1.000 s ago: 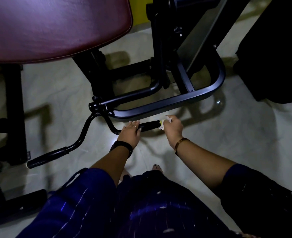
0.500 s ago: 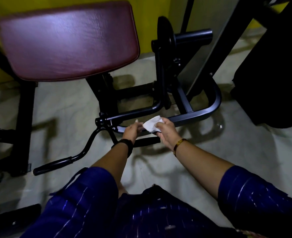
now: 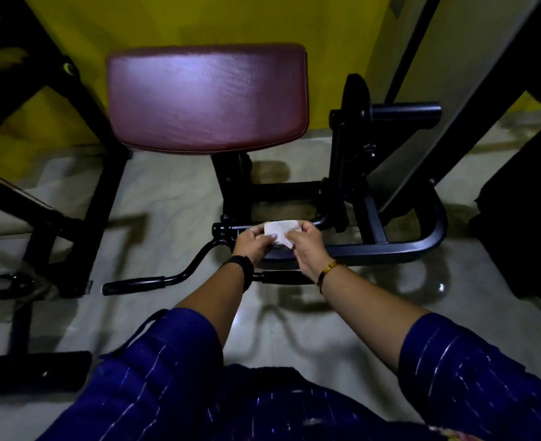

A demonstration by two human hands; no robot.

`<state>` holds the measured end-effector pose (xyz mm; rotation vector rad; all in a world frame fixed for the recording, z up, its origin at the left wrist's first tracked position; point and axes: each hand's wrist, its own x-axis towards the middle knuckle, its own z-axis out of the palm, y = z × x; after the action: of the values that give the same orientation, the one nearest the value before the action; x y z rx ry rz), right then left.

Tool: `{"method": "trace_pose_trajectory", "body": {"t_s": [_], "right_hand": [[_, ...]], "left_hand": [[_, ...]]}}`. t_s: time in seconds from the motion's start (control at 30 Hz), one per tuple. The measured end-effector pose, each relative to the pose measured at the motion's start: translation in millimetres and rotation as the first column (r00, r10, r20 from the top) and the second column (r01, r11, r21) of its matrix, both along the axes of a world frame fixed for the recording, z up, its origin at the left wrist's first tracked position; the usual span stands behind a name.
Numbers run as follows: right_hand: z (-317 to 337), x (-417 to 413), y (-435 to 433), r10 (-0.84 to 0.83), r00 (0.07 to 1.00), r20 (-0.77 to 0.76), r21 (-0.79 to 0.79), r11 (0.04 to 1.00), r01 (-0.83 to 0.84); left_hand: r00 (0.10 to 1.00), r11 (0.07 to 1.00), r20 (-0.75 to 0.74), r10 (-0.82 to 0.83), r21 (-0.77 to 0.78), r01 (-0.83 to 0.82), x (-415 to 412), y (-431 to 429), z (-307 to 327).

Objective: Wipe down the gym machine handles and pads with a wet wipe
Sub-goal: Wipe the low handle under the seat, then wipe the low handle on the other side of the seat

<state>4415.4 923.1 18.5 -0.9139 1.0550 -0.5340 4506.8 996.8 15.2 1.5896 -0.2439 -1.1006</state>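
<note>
Glossy leatherette pad [image 3: 207,97] (creased), matt metal frame [image 3: 390,248]

Maroon pad [image 3: 207,97], black handle [image 3: 135,284], white wipe [image 3: 281,229] (crumpled), yellow wall [image 3: 183,17]

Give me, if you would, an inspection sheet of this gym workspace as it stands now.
Surface: pale glossy floor, with shadows of the machine on it.
Job's things: white wet wipe, held above the machine's frame; maroon pad; black handle, low by the floor, with the wipe off it.
Clutter: nothing seen.
Hands: left hand and right hand each pinch an edge of the wipe, held between them.
Cables: nothing seen.
Surroundings: yellow wall; black machine frames at left; weight peg at right.
</note>
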Motion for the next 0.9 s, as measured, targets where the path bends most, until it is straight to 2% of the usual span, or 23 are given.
{"method": "trace_pose_trajectory", "body": {"t_s": [0.1,0.27,0.47,0.9], "right_hand": [[6,13,7,0.025,0.999,-0.02,-0.028,0.999,-0.025],[26,35,20,0.045,0.998,0.047,-0.058,0.997,-0.042],[56,71,42,0.046,0.991,0.123,-0.055,0.998,-0.039],[97,155,173,0.1,0.989,0.105,-0.177,0.981,-0.081]], "left_hand": [[0.997,0.997,0.004,0.08,-0.023,-0.08,11,14,11],[0.981,0.976,-0.043,0.187,-0.106,-0.191,27,32,42],[0.936,0.91,-0.128,0.328,-0.225,-0.349,49,60,75],[0.893,0.858,-0.072,0.445,-0.251,-0.447,115,201,115]]}}
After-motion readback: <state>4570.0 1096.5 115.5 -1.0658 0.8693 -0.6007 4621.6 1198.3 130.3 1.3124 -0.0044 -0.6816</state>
